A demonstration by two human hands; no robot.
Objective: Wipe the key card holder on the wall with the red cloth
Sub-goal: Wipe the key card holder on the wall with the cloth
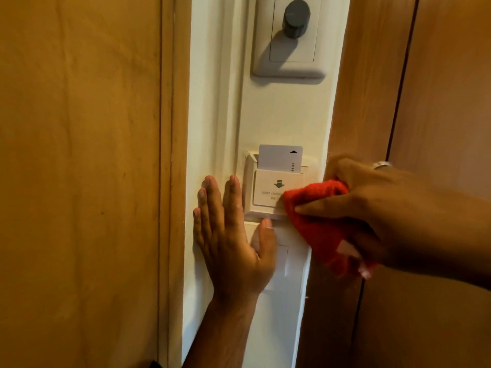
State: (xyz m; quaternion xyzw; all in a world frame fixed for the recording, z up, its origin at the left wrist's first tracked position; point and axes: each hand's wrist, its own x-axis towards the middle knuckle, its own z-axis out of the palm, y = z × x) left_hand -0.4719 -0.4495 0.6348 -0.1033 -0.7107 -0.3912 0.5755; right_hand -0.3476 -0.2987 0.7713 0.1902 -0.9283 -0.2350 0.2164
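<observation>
The white key card holder (268,189) is fixed to a narrow cream strip of wall, with a white key card (279,158) standing in its top slot. My right hand (372,205) is shut on a bunched red cloth (316,216), which presses against the holder's lower right corner and covers part of its printed text. My left hand (231,240) lies flat on the wall just left of and below the holder, fingers spread upward, thumb touching the holder's bottom edge.
A white switch plate (281,261) sits directly under the holder, partly behind my left hand. Higher up is a wall plate with a dark round knob (296,18). Wooden panels flank the wall strip on the left (79,181) and right (438,102).
</observation>
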